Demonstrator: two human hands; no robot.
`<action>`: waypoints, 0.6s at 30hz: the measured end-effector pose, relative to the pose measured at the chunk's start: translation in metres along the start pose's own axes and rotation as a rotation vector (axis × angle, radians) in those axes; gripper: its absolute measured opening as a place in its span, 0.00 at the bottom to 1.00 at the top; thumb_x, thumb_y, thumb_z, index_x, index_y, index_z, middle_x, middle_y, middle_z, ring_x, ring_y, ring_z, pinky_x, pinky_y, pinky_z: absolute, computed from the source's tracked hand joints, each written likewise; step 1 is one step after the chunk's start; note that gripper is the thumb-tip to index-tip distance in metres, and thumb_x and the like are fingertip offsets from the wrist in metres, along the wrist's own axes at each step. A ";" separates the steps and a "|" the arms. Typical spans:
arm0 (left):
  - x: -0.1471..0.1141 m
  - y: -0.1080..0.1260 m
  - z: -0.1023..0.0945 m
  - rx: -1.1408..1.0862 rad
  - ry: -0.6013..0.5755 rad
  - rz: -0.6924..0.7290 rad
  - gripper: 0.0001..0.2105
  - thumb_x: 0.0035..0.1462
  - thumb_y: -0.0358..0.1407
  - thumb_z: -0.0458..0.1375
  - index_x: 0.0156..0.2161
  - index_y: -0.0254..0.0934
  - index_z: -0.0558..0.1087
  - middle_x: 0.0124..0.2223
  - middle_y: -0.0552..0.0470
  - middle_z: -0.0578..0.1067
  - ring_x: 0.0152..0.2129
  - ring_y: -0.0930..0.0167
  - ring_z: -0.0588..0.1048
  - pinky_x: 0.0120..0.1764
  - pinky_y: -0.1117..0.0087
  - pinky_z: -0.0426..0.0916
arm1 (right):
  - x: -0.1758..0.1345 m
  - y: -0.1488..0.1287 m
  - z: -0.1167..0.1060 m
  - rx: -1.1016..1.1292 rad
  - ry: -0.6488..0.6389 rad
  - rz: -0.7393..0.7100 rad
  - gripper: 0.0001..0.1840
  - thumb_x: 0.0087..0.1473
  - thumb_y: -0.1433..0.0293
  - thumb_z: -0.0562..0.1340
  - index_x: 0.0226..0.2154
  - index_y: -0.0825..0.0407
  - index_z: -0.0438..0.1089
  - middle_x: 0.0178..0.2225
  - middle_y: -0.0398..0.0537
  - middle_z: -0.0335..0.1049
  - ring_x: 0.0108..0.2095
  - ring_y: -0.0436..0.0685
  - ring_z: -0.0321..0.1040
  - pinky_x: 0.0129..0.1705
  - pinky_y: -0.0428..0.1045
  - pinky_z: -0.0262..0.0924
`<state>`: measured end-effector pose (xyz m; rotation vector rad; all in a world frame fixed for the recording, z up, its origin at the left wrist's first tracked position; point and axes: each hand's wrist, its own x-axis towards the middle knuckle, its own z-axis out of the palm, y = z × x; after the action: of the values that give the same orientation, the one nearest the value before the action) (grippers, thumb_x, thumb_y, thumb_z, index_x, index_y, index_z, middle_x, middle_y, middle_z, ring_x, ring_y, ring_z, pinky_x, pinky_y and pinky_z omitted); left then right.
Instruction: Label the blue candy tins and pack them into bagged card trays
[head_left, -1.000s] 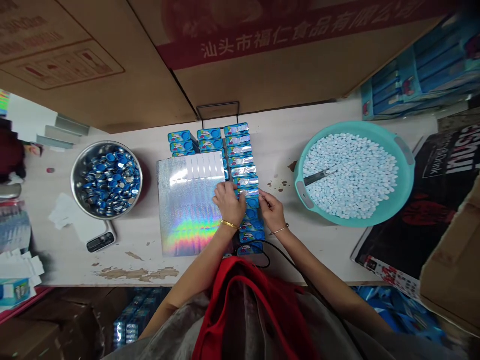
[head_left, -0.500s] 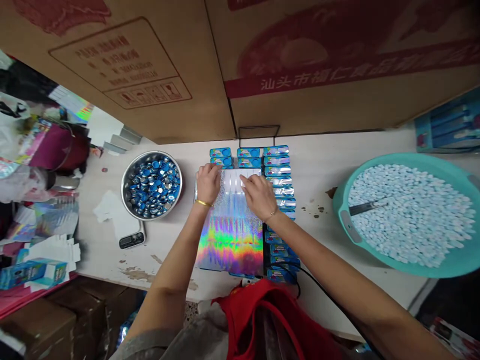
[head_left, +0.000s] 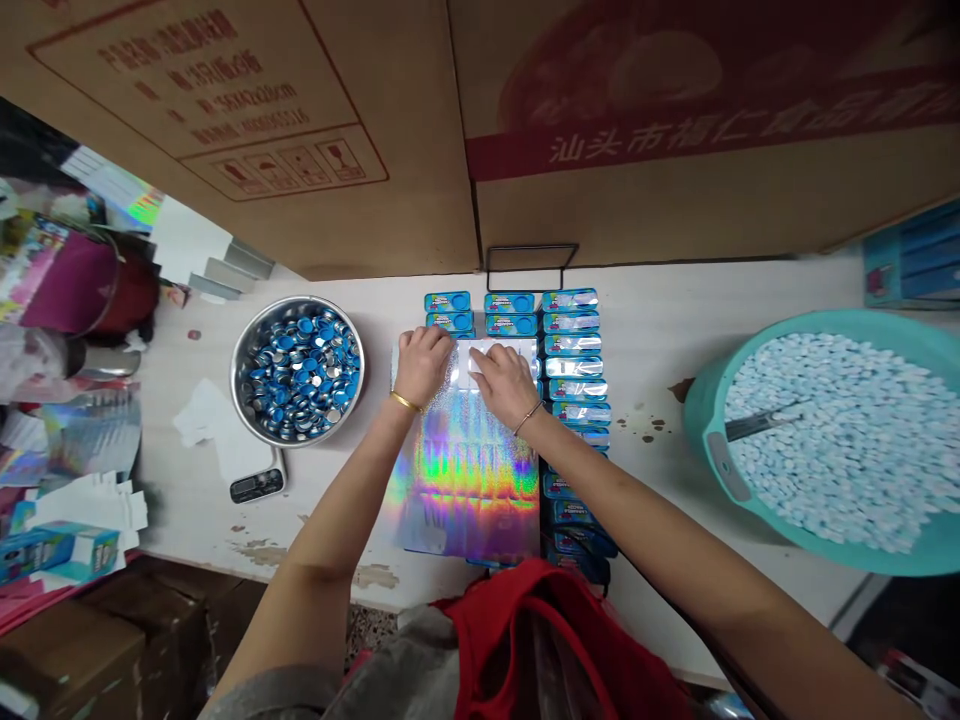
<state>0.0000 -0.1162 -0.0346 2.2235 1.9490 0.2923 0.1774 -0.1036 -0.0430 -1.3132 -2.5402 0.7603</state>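
Observation:
A shiny rainbow-coloured sticker sheet lies over rows of small blue tins. White rectangular patches show along its far end. At the sheet's far left corner, my left hand is closed, its fingers curled over the edge. My right hand rests on the far part of the sheet, with thumb and index finger bent together beside a white patch. Whatever its fingertips hold is too small to make out. Several tins stick out beyond the sheet's far and right edges.
To the left stands a steel bowl of blue-and-silver caps, with a small scale beside it. On the right, a teal basin holds pale wrapped pieces and tongs. Cardboard boxes wall off the back, behind a wire stand.
My right hand has shifted slightly left relative to the sheet, covering more of the white patches. My left hand stays at the far left corner. The whole view has shifted a little.

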 end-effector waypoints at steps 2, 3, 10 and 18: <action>-0.003 0.001 0.001 0.020 -0.004 0.016 0.11 0.64 0.34 0.48 0.40 0.41 0.73 0.46 0.47 0.76 0.42 0.62 0.68 0.46 0.57 0.53 | 0.000 -0.001 -0.001 -0.007 -0.010 0.002 0.23 0.63 0.65 0.50 0.57 0.56 0.63 0.41 0.57 0.63 0.43 0.63 0.56 0.42 0.55 0.51; -0.005 0.002 0.002 0.026 0.001 0.017 0.11 0.64 0.34 0.47 0.40 0.41 0.73 0.46 0.47 0.76 0.43 0.62 0.68 0.47 0.57 0.52 | 0.000 -0.002 -0.001 -0.011 -0.015 0.003 0.23 0.64 0.65 0.49 0.57 0.56 0.63 0.41 0.57 0.63 0.43 0.63 0.57 0.43 0.55 0.51; -0.011 0.007 0.003 0.032 0.040 -0.069 0.12 0.64 0.35 0.47 0.48 0.39 0.70 0.45 0.45 0.75 0.41 0.62 0.69 0.46 0.57 0.52 | 0.000 -0.003 -0.001 -0.024 -0.018 0.005 0.23 0.63 0.65 0.50 0.57 0.56 0.63 0.41 0.57 0.64 0.43 0.63 0.56 0.42 0.54 0.50; -0.009 0.005 -0.002 0.022 0.046 -0.008 0.09 0.62 0.36 0.51 0.37 0.41 0.74 0.42 0.45 0.73 0.40 0.62 0.67 0.46 0.56 0.52 | -0.001 -0.001 0.002 -0.021 -0.007 -0.002 0.23 0.63 0.65 0.50 0.57 0.55 0.63 0.41 0.57 0.63 0.43 0.64 0.56 0.42 0.55 0.51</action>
<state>0.0029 -0.1255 -0.0313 2.2412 1.9930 0.3254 0.1763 -0.1061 -0.0444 -1.3170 -2.5608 0.7408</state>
